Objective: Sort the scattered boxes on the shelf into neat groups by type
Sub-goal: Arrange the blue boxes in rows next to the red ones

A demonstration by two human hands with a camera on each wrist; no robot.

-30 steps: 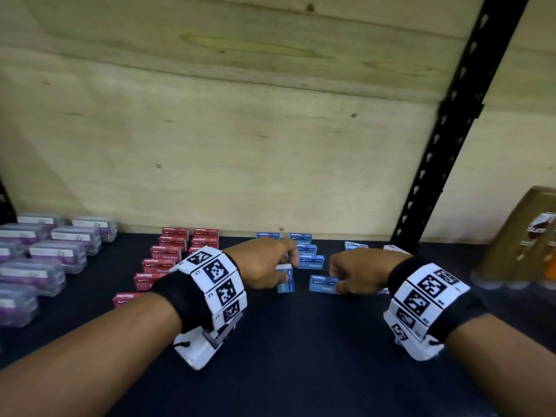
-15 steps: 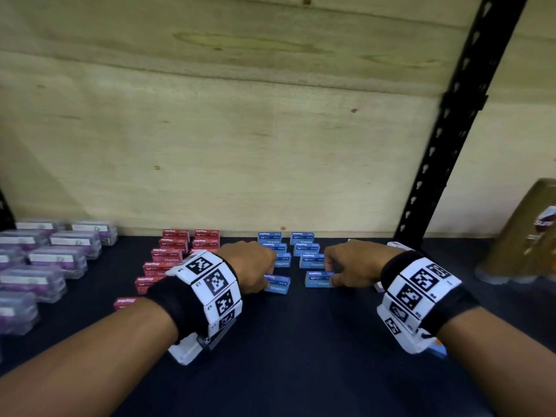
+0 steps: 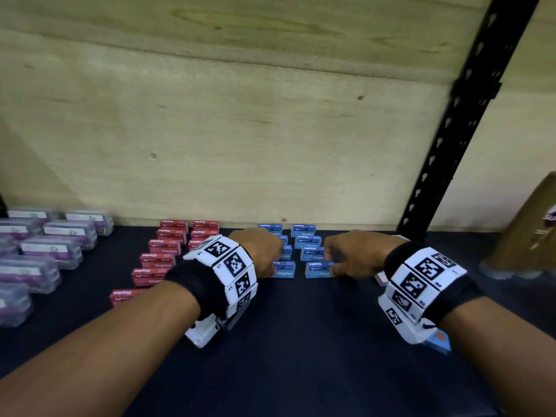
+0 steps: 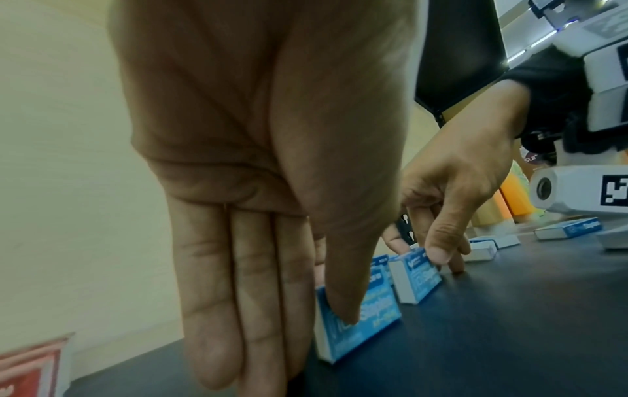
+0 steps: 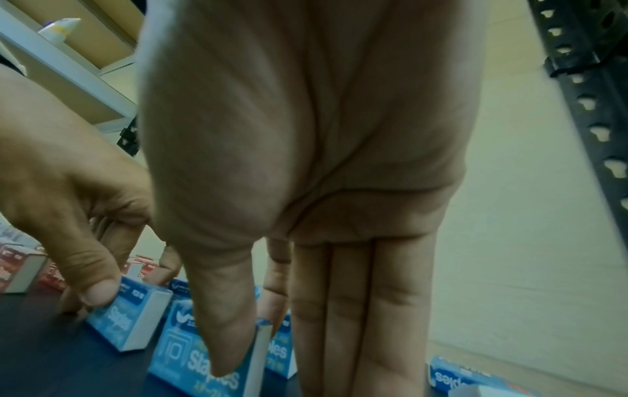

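Blue staple boxes stand in two columns on the dark shelf (image 3: 301,356). My left hand (image 3: 264,257) pinches the front blue box of the left column (image 3: 285,270), thumb on its near face (image 4: 370,319). The right hand (image 3: 343,257) pinches the front blue box of the right column (image 3: 319,269) the same way, seen close in the right wrist view (image 5: 180,357). Both boxes rest on the shelf. Red staple boxes (image 3: 162,251) stand in two columns to the left, and clear purple cases (image 3: 51,251) are grouped at the far left.
One red box (image 3: 123,294) lies alone in front of the red columns. A pale box (image 3: 380,278) and a blue box (image 3: 439,341) lie loose by my right wrist. A brown package (image 3: 526,230) stands at the right, beside the black upright post (image 3: 451,130). Plywood backs the shelf.
The left hand laid its upright blue box flat. Both hands then slid their boxes back against the fronts of the two blue columns.
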